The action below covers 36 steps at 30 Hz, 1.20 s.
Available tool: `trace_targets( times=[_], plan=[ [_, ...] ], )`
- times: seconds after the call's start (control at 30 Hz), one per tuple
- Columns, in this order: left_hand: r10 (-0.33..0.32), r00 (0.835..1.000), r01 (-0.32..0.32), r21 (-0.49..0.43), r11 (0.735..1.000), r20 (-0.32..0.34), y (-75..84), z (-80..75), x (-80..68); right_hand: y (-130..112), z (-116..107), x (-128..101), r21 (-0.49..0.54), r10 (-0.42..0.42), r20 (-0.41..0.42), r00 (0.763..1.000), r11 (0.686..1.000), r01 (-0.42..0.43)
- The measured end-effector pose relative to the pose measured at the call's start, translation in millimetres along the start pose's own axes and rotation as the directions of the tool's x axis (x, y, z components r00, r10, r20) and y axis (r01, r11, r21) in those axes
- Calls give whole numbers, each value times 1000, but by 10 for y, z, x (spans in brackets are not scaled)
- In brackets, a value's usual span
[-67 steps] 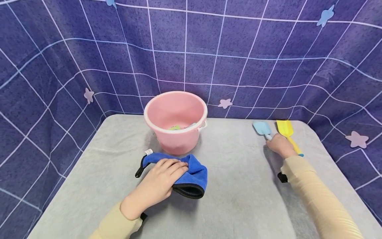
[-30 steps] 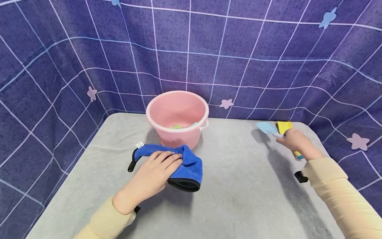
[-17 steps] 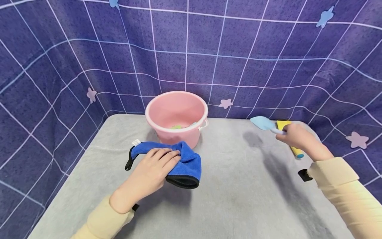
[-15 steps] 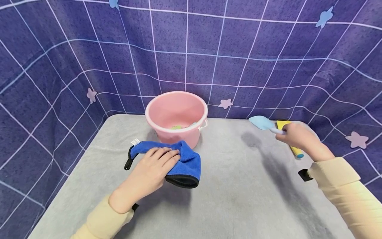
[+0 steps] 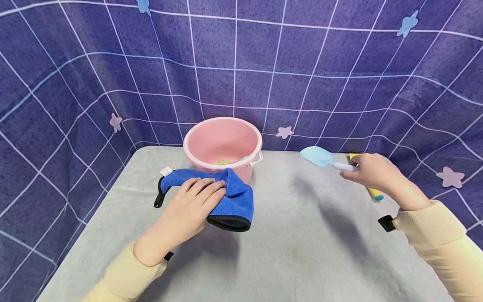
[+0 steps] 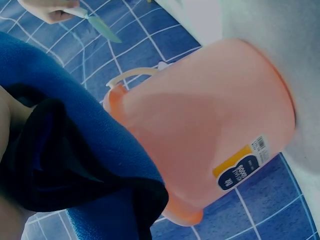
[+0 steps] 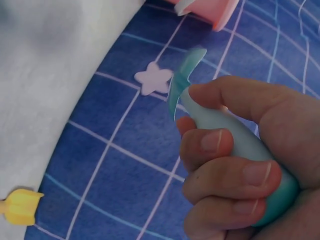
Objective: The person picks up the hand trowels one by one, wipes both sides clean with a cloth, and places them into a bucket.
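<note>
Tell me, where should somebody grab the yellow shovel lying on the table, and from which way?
Best by its thin handle, I think. The yellow shovel lies flat with its handle end toward the person and its blade toward the wall, mostly hidden behind the right hand. Come down from above and pinch across the handle. That hand already holds the blue shovel, so it is busy.

— How many shovels? Buckets?
— Two: one light-blue shovel (image 5: 320, 157), one yellow shovel (image 5: 371, 191). One pink bucket (image 5: 222, 147).
— Cloths?
— One blue cloth (image 5: 230, 197). Two hands.
</note>
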<state>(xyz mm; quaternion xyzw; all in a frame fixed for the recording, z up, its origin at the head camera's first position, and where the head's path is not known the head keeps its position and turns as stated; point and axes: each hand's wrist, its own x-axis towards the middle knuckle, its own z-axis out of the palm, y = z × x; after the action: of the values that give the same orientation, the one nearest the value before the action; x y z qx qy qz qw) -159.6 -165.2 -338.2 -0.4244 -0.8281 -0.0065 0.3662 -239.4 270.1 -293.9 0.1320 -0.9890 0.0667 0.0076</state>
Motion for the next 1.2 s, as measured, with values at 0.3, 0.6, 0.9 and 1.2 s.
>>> trace_targets(
  times=[0.3,0.6,0.9,1.2],
  plan=[
    [20,986,-19,8,1000,-166,-31,-65,73,-256,-111,-101,-39,-57,-3,998,998,57],
    [37,966,-29,33,999,-254,-40,-148,205,-403,-53,-117,24,-283,-107,953,957,287],
    [53,964,-39,56,998,-261,-33,-130,314,-540,-19,-147,56,-327,-89,941,941,333],
    [72,959,-64,38,997,-273,-52,-2,418,-658,23,-158,85,-401,-58,914,910,405]
  ],
)
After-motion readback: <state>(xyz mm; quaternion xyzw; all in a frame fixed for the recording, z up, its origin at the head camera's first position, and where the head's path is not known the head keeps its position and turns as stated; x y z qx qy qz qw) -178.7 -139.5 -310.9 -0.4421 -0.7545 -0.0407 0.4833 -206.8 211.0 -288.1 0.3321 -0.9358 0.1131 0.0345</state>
